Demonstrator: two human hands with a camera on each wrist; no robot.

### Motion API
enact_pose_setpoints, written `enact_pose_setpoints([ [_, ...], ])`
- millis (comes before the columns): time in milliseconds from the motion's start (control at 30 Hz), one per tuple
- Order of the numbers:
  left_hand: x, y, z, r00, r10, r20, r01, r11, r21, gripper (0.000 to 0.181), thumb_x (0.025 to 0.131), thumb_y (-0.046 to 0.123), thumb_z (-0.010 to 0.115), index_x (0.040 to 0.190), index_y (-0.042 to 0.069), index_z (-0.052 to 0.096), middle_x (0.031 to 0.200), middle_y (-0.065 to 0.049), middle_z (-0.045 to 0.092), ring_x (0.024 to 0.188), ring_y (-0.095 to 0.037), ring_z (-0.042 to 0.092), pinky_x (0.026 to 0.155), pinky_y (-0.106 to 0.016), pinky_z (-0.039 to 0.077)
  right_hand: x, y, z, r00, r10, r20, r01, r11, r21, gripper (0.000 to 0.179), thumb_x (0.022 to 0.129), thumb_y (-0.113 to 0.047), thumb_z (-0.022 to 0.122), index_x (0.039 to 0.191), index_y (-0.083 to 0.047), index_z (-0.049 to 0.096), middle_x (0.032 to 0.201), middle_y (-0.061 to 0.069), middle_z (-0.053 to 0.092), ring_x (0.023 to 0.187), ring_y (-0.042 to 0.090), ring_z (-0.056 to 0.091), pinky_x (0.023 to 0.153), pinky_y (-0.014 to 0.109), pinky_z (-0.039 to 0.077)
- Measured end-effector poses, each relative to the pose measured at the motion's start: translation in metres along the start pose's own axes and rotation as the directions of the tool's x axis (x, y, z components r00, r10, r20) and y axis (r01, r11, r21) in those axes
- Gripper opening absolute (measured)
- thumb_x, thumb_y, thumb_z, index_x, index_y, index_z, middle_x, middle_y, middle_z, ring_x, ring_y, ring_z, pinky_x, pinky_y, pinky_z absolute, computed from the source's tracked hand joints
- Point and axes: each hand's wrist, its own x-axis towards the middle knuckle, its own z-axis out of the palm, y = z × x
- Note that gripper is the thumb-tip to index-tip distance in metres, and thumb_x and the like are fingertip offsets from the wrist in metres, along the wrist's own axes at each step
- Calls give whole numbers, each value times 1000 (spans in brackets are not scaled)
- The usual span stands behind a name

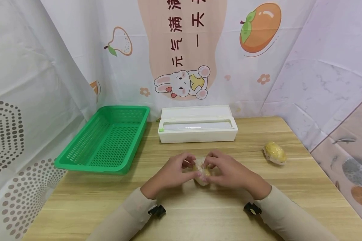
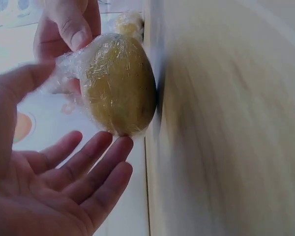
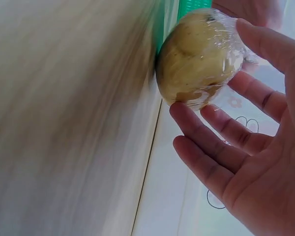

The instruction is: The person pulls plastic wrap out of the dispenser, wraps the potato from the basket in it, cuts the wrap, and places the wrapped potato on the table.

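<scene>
A potato (image 1: 202, 180) wrapped in clear cling film (image 2: 71, 64) sits on the wooden table between both hands. The film is bunched at its upper side. My left hand (image 1: 179, 170) has its thumb at the bunched film, and its fingertips touch the potato's side in the left wrist view. From the other side my right hand (image 1: 227, 169) pinches at the film with thumb and forefinger. Its other fingers (image 3: 201, 167) are spread, with some tips against the potato. In the head view the fingers partly hide the potato.
A second film-wrapped potato (image 1: 275, 153) lies to the right on the table (image 1: 181, 224). A green plastic basket (image 1: 126, 164) stands at the left. Behind the hands is a white cling film box (image 1: 198, 136) with its lid up. Printed curtains hang at the back and sides.
</scene>
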Motion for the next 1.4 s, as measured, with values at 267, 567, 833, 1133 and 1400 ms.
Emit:
enact_pose_setpoints([
  [267,2,1,4,999,17,-48,-15,999,39,37,94,45,75,117,16,72,114,6,69,104,-12,68,93,-34,58,2,-1,1,999,-25,-40,26,999,29,13,96,-50,71,90,-41,64,107,-17,56,97,13,62,81,37,56],
  [567,1,-1,8,994,51,-101,-40,993,109,23,94,36,77,109,19,76,109,8,71,104,-12,67,93,-41,58,2,-3,6,992,122,-41,-112,976,186,36,93,-39,78,120,-21,62,114,-5,61,98,15,70,84,38,62],
  [833,2,-2,9,992,48,-114,-33,991,128,25,95,39,75,109,18,79,109,8,72,103,-10,67,91,-40,58,4,-3,5,991,127,-41,-117,977,178,16,94,-40,76,102,-27,70,110,-10,63,95,12,71,82,38,62],
  [1133,2,0,8,993,18,-121,-9,997,76,25,94,43,76,105,21,80,107,9,72,103,-9,67,90,-40,58,5,-2,5,988,111,-104,-98,988,120,11,97,-32,75,86,-33,72,95,-18,63,84,4,61,72,28,55],
  [1400,1,4,12,986,36,-160,-21,995,93,15,92,34,80,94,19,81,114,6,72,117,-16,65,100,-44,54,6,-3,8,982,125,-142,-99,979,175,13,90,-21,83,81,-28,77,86,-13,65,75,8,56,63,23,50],
])
